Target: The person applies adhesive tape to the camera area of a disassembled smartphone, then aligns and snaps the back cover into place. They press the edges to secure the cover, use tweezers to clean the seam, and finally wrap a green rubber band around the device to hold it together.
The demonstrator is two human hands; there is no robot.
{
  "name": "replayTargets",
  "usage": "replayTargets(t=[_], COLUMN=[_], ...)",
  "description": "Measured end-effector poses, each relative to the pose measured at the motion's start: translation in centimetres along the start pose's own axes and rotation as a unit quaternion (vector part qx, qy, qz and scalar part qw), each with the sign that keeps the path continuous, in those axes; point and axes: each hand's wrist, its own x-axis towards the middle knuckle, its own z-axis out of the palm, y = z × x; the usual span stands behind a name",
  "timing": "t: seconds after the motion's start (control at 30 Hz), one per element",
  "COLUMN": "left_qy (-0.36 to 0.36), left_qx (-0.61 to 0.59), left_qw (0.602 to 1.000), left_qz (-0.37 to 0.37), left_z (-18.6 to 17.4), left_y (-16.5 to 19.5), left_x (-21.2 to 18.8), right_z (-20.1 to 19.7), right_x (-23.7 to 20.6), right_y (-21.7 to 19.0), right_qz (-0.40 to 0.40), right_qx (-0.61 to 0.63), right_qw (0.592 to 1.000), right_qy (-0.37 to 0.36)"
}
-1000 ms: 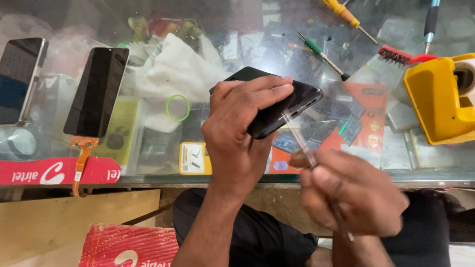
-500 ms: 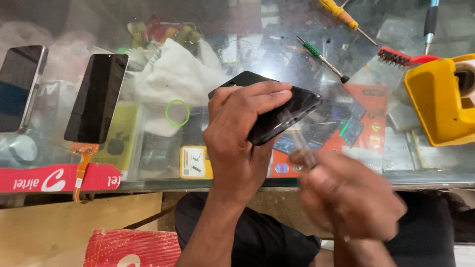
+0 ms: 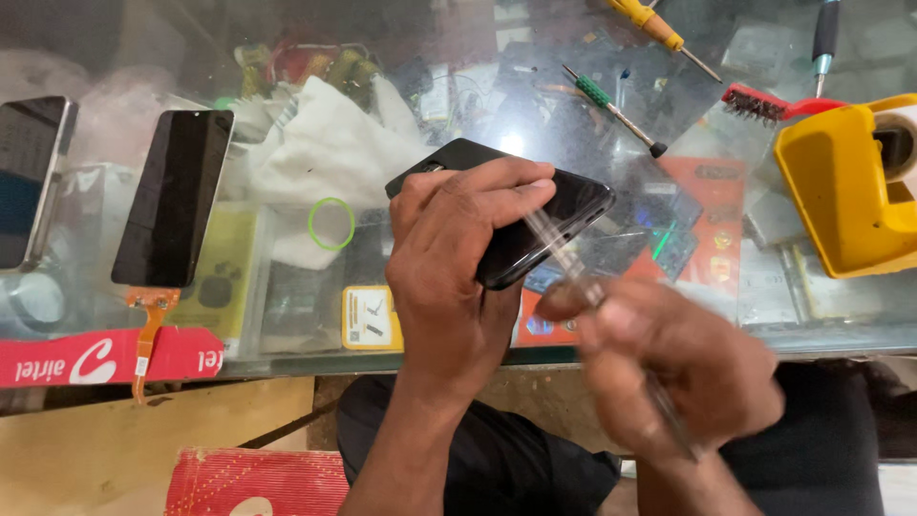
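My left hand (image 3: 458,253) grips a black phone (image 3: 564,215) by its back, holding it just above the glass counter (image 3: 669,124). My right hand (image 3: 678,368), blurred by motion, holds a thin clear-handled tool (image 3: 564,258) whose tip rests on the phone's lower edge near my left fingertips. The tool's tail sticks out below my right fist.
A loose black phone screen (image 3: 177,196) with an orange flex cable lies at the left beside another phone (image 3: 33,177). Also on the counter: a white cloth (image 3: 325,148), a green ring (image 3: 331,224), several screwdrivers (image 3: 611,110), a red brush (image 3: 764,103), a yellow tape dispenser (image 3: 845,186).
My right hand has moved slightly with the tool, working it against the phone's edge. My left hand keeps the phone in nearly the same place.
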Motion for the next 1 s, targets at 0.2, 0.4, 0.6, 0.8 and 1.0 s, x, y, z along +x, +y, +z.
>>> replayTargets(t=[0.2,0.4,0.6,0.8,1.0], left_qy=[0.047,0.038,0.037,0.036,0.045], left_qx=[-0.032,-0.031,-0.03,-0.024,-0.043], left_qw=[0.998,0.999,0.999,0.999,0.998], left_qz=[-0.025,-0.017,-0.001,-0.01,-0.01], left_z=[-0.2,0.0,0.0,0.4,0.1], left_y=[0.3,0.1,-0.1,0.0,0.3], left_x=[-0.1,-0.4,-0.4,-0.6,-0.7], right_z=[0.6,0.6,0.3,0.5,0.8], right_x=[-0.9,-1.9,-1.4,-0.4,0.8], right_y=[0.4,-0.1,-0.5,-0.9,-0.8], right_qz=[0.011,0.042,0.031,0.028,-0.117], right_qx=[-0.037,0.055,0.027,0.051,-0.074], right_qw=[0.998,0.991,0.998,0.995,0.99], right_qy=[0.046,0.111,0.053,0.076,0.011])
